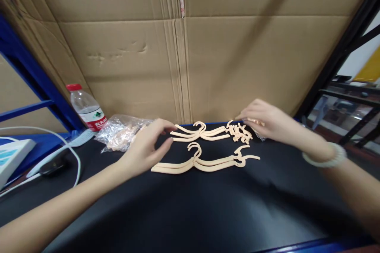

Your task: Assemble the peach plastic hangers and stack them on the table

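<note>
My left hand (148, 146) reaches in with thumb and fingers apart, close to the left ends of the far set of beige clothes hangers (200, 133); I cannot tell if it touches them. A nearer set of beige hangers (194, 163) lies flat, with two small hook pieces (242, 158) at its right end. My right hand (264, 120), slightly blurred, is curled just beyond a pile of small beige hook pieces (241, 132). Something beige shows under its fingers, but what they hold is unclear. Part of a clear plastic bag (260, 136) shows beneath it.
A clear bag of beige pieces (121, 132) lies left, by a red-capped water bottle (89, 108). White cables (77, 162) and a white box (16, 158) sit at far left. Cardboard (127, 67) walls the back of the black table (190, 213).
</note>
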{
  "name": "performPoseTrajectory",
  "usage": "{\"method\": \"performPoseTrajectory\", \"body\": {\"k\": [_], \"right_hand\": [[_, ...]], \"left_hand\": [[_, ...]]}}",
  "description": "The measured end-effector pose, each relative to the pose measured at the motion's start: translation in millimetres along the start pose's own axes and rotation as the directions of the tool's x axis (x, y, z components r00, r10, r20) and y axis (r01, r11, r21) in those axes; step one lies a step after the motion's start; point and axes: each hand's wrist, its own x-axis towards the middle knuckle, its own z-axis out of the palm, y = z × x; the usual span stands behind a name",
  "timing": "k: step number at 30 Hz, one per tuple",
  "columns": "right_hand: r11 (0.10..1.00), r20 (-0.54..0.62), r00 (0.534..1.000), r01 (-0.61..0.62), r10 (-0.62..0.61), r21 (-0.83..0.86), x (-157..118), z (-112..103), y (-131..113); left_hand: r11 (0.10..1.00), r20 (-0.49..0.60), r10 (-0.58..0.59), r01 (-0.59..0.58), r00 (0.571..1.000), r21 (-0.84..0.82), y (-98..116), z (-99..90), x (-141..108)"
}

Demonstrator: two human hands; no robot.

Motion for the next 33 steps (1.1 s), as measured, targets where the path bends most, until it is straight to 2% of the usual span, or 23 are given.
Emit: {"method": "performPoseTrajectory", "body": {"k": [4,8,12,18,20,22,24,27,30,32,33], "right_hand": [[0.999,0.190,0.982,0.001,0.007,-0.040,-3.8,40.7,24.6],[0.999,0.200,0.979,-0.035,0.041,-0.033,-16.1,63.2,41.7],[0.999,0.197,0.980,-0.029,0.031,-0.013,-22.2,70.7,42.9],[0.999,0.106,0.993,-0.046,0.044,0.011,-22.0,82.3,43.8],[0.996,0.035,0.996,-0.082,0.081,0.017,-22.3,82.6,44.4],[0.990,-0.082,0.986,-0.141,0.143,0.028,-22.4,80.0,43.7],[0.978,-0.250,0.946,-0.206,0.208,0.035,-22.0,74.9,40.8],[0.959,-0.448,0.853,-0.283,0.268,0.036,-21.0,65.1,30.7],[0.912,-0.504,0.763,-0.372,0.406,0.171,-18.6,56.0,10.5],[0.839,-0.482,0.692,-0.382,0.538,0.388,-15.6,51.9,-8.3],[0.782,-0.438,0.676,-0.352,0.592,0.514,-14.0,50.5,-18.3]], "left_hand": [[1.000,0.170,-0.023,0.021,0.985,0.014,-30.3,33.3,9.0],[0.999,0.221,-0.035,0.031,0.975,0.022,-54.2,56.9,16.4],[1.000,0.301,0.000,0.004,0.954,-0.011,-56.0,65.5,19.3],[0.999,0.322,0.020,-0.004,0.947,-0.049,-50.5,81.0,24.2],[0.998,0.300,0.016,0.004,0.954,-0.063,-51.0,85.0,26.5],[0.997,0.263,0.002,0.018,0.965,-0.076,-51.2,85.1,29.3],[0.996,0.218,-0.015,0.034,0.976,-0.084,-49.8,81.0,32.0],[0.994,0.151,-0.044,0.058,0.988,-0.092,-42.9,69.6,33.0],[0.989,0.084,-0.092,0.101,0.992,-0.106,-30.2,57.4,25.0],[0.984,0.044,-0.125,0.129,0.991,-0.122,-19.4,51.2,12.8],[0.982,0.026,-0.135,0.138,0.990,-0.131,-13.9,49.0,4.9]]}}
